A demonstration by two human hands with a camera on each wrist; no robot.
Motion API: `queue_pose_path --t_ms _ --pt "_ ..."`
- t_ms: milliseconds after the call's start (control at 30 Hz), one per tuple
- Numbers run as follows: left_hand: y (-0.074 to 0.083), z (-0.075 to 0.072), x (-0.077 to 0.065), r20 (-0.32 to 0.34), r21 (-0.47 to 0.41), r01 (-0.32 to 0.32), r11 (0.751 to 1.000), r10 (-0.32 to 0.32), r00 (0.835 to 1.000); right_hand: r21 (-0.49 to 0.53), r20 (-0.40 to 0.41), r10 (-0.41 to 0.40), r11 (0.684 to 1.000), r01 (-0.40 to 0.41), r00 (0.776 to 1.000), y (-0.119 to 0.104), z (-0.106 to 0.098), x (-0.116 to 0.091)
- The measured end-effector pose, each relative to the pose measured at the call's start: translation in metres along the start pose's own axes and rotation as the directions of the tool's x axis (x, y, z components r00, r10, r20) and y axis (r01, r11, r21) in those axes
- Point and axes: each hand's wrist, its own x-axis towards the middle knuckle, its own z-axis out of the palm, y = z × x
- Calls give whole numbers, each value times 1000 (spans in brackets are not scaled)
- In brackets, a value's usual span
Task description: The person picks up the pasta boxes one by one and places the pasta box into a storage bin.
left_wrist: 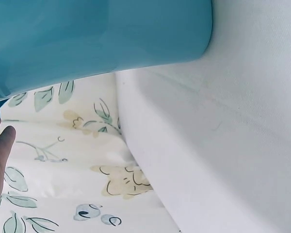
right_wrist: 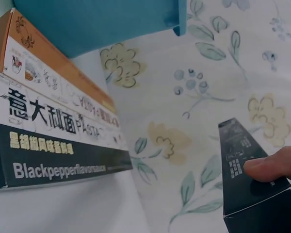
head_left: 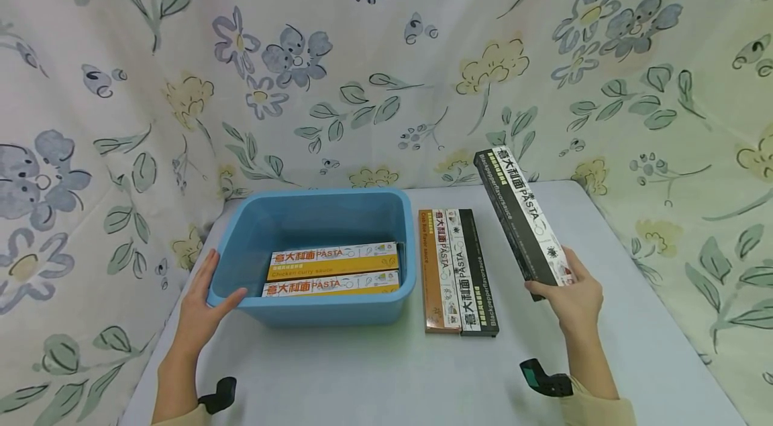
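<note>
A black-pepper pasta box (head_left: pixel 524 223) is pinched near its 5 o'clock end between the thumb and fingers of the right hand (head_left: pixel 570 295). Its free end is pointed toward 11 o'clock, and it appears to be raised off the worktop (head_left: pixel 338 372). At about 8 o'clock from it, an orange-sided box (head_left: pixel 433 278) and a black-sided box (head_left: pixel 481 272) are laid side by side, touching. The left hand (head_left: pixel 202 308) is spread against the 8 o'clock corner of the blue bin (head_left: pixel 326 314), in which 2 yellow-banded boxes (head_left: pixel 332 269) are seen.

Because the hold is taken at 1 end, the far end may dip or swing; the pinch is best kept firm, without the card being crushed. Any sideways move should be made slowly, with the free end kept above the bin's 3 o'clock wall. Only light, steady pressure seems to be needed on the bin, so that it is not slid.
</note>
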Motion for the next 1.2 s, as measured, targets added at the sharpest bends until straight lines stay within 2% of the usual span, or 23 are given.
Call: queue_pose_path --t_ms 200,400,667,1000,1200 --pt "1 0 0 -4 5 -7 1000 7 1000 22 45 -19 1000 18 999 -13 -2 -5" --pt "2 -1 0 -4 1 -12 1000 12 1000 103 173 -90 992 73 981 -27 -4 -10" --pt "2 -1 -1 -6 -3 -12 1000 12 1000 222 333 -186 968 115 924 -42 4 -17" --pt "2 -1 -1 -1 -7 1 1000 -1 1000 281 472 -274 948 152 838 -60 19 -23" --pt "2 0 0 1 -8 3 1000 -3 1000 290 529 -322 938 189 785 -68 29 -24"
